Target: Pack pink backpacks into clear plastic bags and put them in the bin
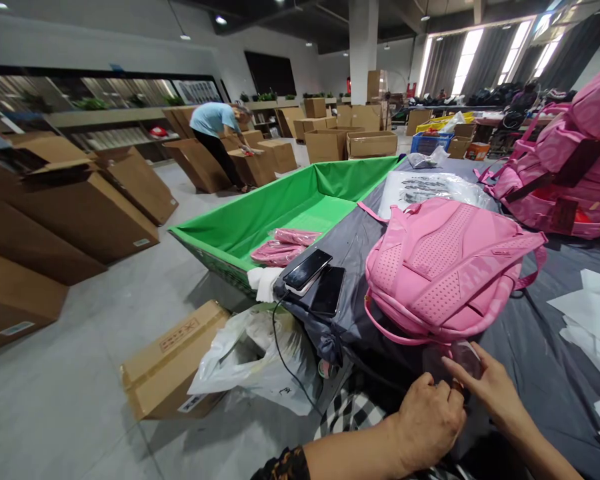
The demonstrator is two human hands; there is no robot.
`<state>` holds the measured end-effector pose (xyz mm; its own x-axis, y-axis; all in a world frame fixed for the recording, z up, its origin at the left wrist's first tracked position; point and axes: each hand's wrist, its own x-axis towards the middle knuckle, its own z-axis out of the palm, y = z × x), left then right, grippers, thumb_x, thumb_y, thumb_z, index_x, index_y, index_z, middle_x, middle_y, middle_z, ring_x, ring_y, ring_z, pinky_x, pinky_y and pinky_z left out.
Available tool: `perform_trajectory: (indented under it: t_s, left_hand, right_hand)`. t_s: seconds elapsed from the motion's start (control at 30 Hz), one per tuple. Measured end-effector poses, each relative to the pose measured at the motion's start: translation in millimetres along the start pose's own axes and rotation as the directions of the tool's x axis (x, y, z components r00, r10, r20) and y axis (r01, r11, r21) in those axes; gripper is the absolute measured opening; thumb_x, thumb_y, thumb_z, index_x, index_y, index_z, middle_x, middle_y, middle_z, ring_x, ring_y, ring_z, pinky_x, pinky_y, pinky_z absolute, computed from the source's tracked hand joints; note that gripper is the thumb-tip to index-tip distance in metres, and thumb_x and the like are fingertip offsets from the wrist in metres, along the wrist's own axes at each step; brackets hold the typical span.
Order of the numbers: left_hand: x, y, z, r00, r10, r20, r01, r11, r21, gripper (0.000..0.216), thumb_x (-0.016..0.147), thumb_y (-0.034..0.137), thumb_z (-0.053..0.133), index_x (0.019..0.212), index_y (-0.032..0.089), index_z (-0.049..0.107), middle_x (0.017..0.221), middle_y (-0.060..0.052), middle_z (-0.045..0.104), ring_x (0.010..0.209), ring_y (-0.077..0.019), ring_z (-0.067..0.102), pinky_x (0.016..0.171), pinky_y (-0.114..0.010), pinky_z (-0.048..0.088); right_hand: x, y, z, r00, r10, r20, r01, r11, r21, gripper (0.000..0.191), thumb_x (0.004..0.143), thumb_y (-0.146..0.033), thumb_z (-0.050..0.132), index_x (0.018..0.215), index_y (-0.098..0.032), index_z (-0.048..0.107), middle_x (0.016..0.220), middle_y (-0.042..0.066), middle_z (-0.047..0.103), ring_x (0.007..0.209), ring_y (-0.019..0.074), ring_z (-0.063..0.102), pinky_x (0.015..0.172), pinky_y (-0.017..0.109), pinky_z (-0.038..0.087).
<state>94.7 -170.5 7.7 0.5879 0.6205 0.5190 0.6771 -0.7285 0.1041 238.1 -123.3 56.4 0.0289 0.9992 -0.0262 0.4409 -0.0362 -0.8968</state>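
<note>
A pink backpack lies on the dark cloth of the table, straps and dotted back padding facing up. Just below its near edge, my right hand pinches a thin, clear plastic piece between thumb and fingers. My left hand is closed beside it, fingers curled at the lower edge of the same plastic; its fingertips are partly hidden. A small pink tab hangs from the bag close to the right fingertips. Whether the plastic is attached to the backpack, I cannot tell.
Left of the backpack lie two phones, one with a cable. A green-lined bin holds pink wrapped items. More pink backpacks are stacked at right, near white sheets. A white plastic bag and cartons stand on the floor; a person bends over boxes.
</note>
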Motion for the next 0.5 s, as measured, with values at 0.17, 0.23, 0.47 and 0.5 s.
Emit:
perform_trajectory:
  t_s: [0.17, 0.23, 0.47, 0.5]
  left_hand:
    - [6, -20, -19, 0.949, -0.057, -0.309, 0.053, 0.998, -0.021, 0.017, 0.099, 0.019, 0.053, 0.105, 0.008, 0.065, 0.068, 0.000, 0.064, 0.058, -0.0140, 0.056, 0.060, -0.033, 0.039]
    - [17, -33, -25, 0.913, -0.103, -0.394, 0.125, 0.992, 0.030, 0.022, 0.098, 0.015, 0.054, 0.117, 0.012, 0.064, 0.076, -0.002, 0.066, 0.065, -0.0149, 0.058, 0.064, -0.032, 0.040]
    - [31, -61, -12, 0.818, -0.129, -0.560, 0.126, 0.991, -0.045, 0.016, 0.099, 0.017, 0.052, 0.089, 0.019, 0.064, 0.073, -0.001, 0.061, 0.069, -0.0161, 0.055, 0.069, -0.032, 0.041]
    - [22, -60, -10, 0.782, -0.260, -0.567, 0.197, 0.965, -0.170, 0.018, 0.099, 0.016, 0.049, 0.087, 0.019, 0.063, 0.073, -0.001, 0.061, 0.070, -0.0159, 0.055, 0.068, -0.031, 0.042]
  right_hand:
    - [6, 1, 11, 0.997, 0.069, -0.032, -0.067, 0.997, 0.039, 0.041, 0.057, -0.060, 0.070, 0.069, -0.021, 0.062, 0.059, 0.002, 0.065, 0.055, 0.0183, 0.058, 0.054, 0.029, 0.049]
    - [9, 3, 10, 0.996, 0.081, -0.028, -0.079, 0.995, 0.062, 0.041, 0.054, -0.058, 0.072, 0.070, -0.021, 0.063, 0.060, 0.003, 0.065, 0.056, 0.0185, 0.058, 0.055, 0.030, 0.049]
    - [11, 13, 5, 0.999, 0.024, -0.032, -0.022, 0.999, 0.045, 0.034, 0.057, -0.052, 0.070, 0.070, -0.021, 0.065, 0.059, 0.001, 0.065, 0.054, 0.0169, 0.055, 0.053, 0.028, 0.046]
    - [11, 14, 5, 0.999, 0.028, -0.028, -0.027, 0.999, 0.040, 0.034, 0.058, -0.052, 0.068, 0.071, -0.021, 0.066, 0.059, 0.001, 0.065, 0.055, 0.0172, 0.056, 0.054, 0.028, 0.046]
